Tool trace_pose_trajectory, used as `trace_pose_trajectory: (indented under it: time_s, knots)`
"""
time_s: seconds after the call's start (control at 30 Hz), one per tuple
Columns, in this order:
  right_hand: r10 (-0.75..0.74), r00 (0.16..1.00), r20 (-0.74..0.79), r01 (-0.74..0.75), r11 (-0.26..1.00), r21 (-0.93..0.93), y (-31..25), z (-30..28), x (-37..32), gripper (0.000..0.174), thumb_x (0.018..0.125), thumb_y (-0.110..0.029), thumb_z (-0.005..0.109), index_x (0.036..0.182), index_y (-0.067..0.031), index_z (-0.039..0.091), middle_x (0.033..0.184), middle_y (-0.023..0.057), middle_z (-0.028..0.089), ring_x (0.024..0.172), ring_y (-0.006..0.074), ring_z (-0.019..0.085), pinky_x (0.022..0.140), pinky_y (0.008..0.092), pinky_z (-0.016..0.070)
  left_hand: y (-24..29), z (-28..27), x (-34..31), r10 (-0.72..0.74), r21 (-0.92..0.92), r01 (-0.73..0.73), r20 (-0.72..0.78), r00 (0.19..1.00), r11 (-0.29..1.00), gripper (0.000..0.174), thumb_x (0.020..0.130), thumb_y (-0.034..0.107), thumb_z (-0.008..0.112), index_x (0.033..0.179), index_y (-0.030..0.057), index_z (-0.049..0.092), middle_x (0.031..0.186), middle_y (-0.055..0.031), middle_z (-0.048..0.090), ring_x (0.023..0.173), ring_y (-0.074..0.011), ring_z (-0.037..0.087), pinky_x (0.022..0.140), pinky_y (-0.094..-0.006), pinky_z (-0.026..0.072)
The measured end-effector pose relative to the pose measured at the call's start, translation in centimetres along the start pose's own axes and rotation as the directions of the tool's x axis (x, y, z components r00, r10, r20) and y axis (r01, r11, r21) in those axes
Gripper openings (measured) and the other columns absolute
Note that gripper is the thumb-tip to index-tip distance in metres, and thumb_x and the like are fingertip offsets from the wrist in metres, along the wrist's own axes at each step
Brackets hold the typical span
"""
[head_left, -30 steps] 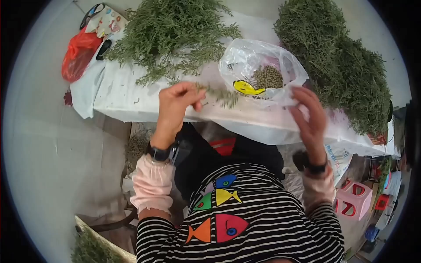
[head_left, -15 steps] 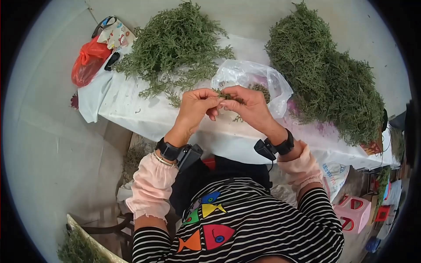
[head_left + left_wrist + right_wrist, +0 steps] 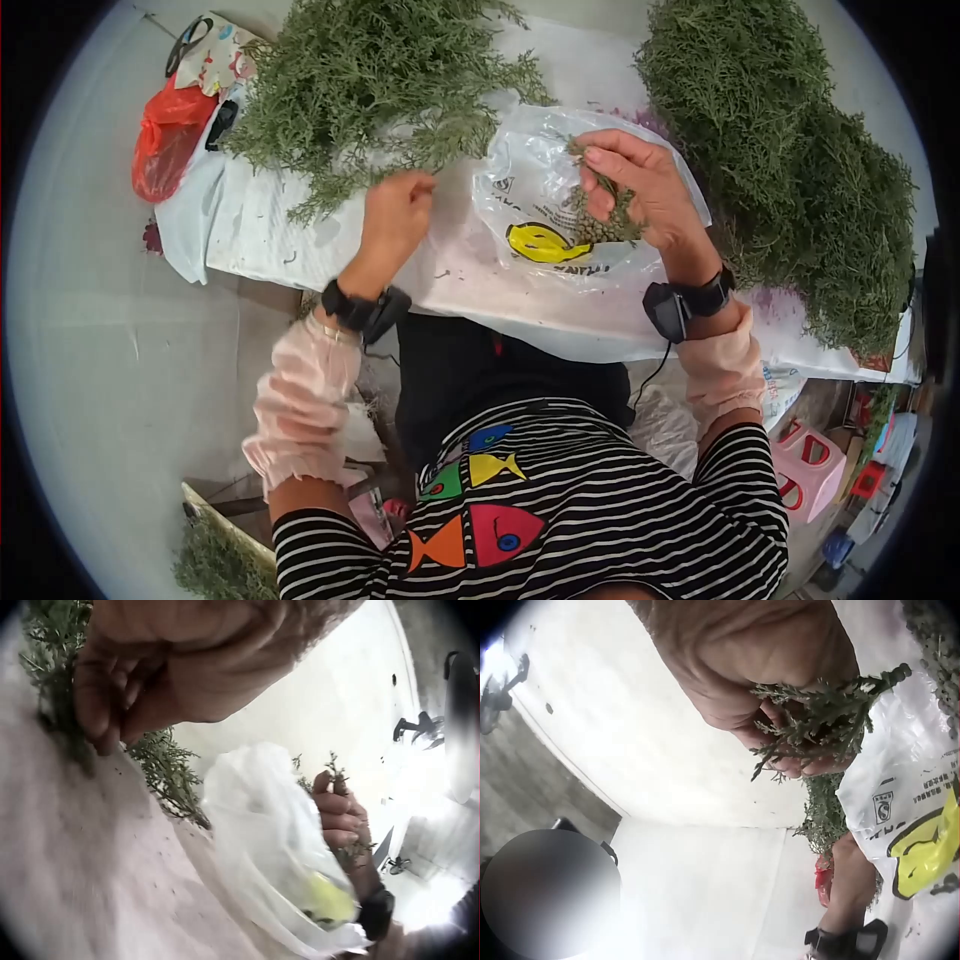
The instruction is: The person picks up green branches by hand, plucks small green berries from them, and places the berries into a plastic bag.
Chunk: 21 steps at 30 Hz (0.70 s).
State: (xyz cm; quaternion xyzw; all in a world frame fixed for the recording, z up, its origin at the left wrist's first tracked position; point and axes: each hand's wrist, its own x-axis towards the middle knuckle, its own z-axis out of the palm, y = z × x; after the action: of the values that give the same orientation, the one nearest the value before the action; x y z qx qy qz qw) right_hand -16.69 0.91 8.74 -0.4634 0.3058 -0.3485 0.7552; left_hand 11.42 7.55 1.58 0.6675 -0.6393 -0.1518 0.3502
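My right hand point(image 3: 655, 185) is over the clear plastic bag point(image 3: 500, 205), pinching a small evergreen sprig point(image 3: 832, 720) between thumb and fingers. Small round greenish-brown pellets point(image 3: 600, 232) lie inside the bag beneath it, beside a yellow print. At the near edge of the left heap of evergreen branches point(image 3: 360, 85) is my left hand point(image 3: 395, 220), fingers curled inward. In the left wrist view, its fingertips overlap dark green foliage point(image 3: 56, 697); I cannot tell whether they grip a stem.
A second large heap of evergreen point(image 3: 800, 180) covers the table's right side. A red plastic bag point(image 3: 170, 140) and a patterned cloth bag point(image 3: 215, 60) are at the left end. The white table cover point(image 3: 300, 245) has dark specks. A pink stool point(image 3: 805, 465) stands below right.
Half a second ago both hands met at a sprig before the bag. Since then they have parted: the right has carried a sprig over the bag, and the left has moved left toward the heap.
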Motion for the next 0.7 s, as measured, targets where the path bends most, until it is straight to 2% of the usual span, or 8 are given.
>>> trace_pose_trajectory:
  time_s: [0.07,0.17,0.27,0.33,0.43,0.53,0.63,0.7]
  knots:
    - [0.008,1.0,0.006,-0.008,1.0,-0.015,0.1,-0.2,0.9,0.014,0.087,-0.01,0.056,0.094,0.0013,0.059,0.073,0.0084,0.059,0.054,0.0115,0.052,0.049,0.0246,0.0437,-0.1,1.6,3.4,0.006,-0.013,-0.005,0.054,0.999,1.0,0.017,0.076,0.006,0.057,0.09,-0.0013,0.063,0.066,-0.0111,0.063,0.055,-0.0168,0.061,0.051,-0.0279,0.0468]
    - [-0.021,0.999,0.032,0.022,0.999,-0.036,0.2,-0.3,2.4,0.013,0.087,-0.01,0.056,0.093,0.0011,0.058,0.074,0.0092,0.059,0.054,0.0118,0.052,0.049,0.0256,0.0438,-0.2,2.8,6.9,0.185,0.106,-0.173,-0.122,0.975,0.979,0.015,0.076,0.008,0.057,0.087,-0.0012,0.063,0.067,-0.0105,0.064,0.052,-0.0164,0.06,0.05,-0.0271,0.0463]
    - [-0.049,0.999,0.001,0.049,0.998,-0.024,1.0,-0.8,3.0,0.011,0.086,-0.01,0.056,0.09,0.0007,0.057,0.075,0.0102,0.059,0.055,0.0125,0.052,0.049,0.0266,0.0442,-0.3,3.1,8.5,-0.035,0.006,0.036,-0.025,0.999,0.999,0.015,0.077,0.008,0.057,0.087,-0.001,0.063,0.066,-0.0102,0.063,0.054,-0.0148,0.06,0.052,-0.0258,0.0461]
    - [-0.041,0.999,-0.032,0.042,0.999,0.008,1.3,-1.0,2.4,0.011,0.086,-0.01,0.056,0.09,0.0008,0.056,0.075,0.0104,0.059,0.055,0.0126,0.052,0.049,0.0267,0.0442,0.3,1.9,7.7,-0.016,-0.042,0.016,0.003,1.0,0.999,0.014,0.077,0.008,0.058,0.087,-0.0005,0.063,0.067,-0.0099,0.063,0.056,-0.0135,0.059,0.053,-0.0249,0.0459]
    - [-0.059,0.996,-0.064,0.064,0.995,0.072,0.8,-1.2,3.1,0.011,0.087,-0.01,0.056,0.09,0.0009,0.055,0.075,0.0109,0.059,0.055,0.0129,0.052,0.049,0.0269,0.0443,3.3,-1.1,4.7,0.187,0.03,-0.185,-0.112,0.976,0.982,0.012,0.077,0.005,0.06,0.088,0.0,0.063,0.073,-0.0089,0.063,0.063,-0.0104,0.058,0.057,-0.0239,0.0454]
    - [-0.074,0.991,-0.112,0.085,0.992,0.097,1.4,-1.5,2.5,0.011,0.087,-0.011,0.056,0.089,0.0006,0.055,0.075,0.011,0.059,0.055,0.0128,0.052,0.05,0.0268,0.0445,5.3,-3.2,1.3,0.078,-0.002,-0.078,-0.011,0.997,0.997,0.011,0.076,0.001,0.06,0.087,-0.0002,0.063,0.075,-0.0103,0.062,0.061,-0.0152,0.058,0.056,-0.0251,0.0452]
    - [-0.062,0.993,-0.104,0.069,0.996,0.061,1.5,-1.3,2.0,0.011,0.087,-0.01,0.055,0.089,0.0009,0.055,0.075,0.0107,0.059,0.054,0.0125,0.052,0.05,0.0264,0.0444,4.0,-4.0,-2.0,0.041,0.218,-0.096,0.244,0.969,0.971,0.011,0.075,0.0,0.058,0.086,-0.0007,0.061,0.076,-0.0137,0.061,0.062,-0.0244,0.059,0.057,-0.0283,0.0457]
    - [-0.088,0.993,-0.084,0.091,0.995,0.033,1.6,-1.5,2.3,0.011,0.087,-0.01,0.055,0.088,0.001,0.055,0.075,0.0106,0.059,0.054,0.0123,0.052,0.05,0.0262,0.0444,2.2,-2.3,-2.1,0.095,0.162,-0.129,0.203,0.975,0.978,0.01,0.075,-0.001,0.057,0.085,-0.0005,0.061,0.077,-0.0151,0.061,0.064,-0.0277,0.059,0.058,-0.0296,0.0459]
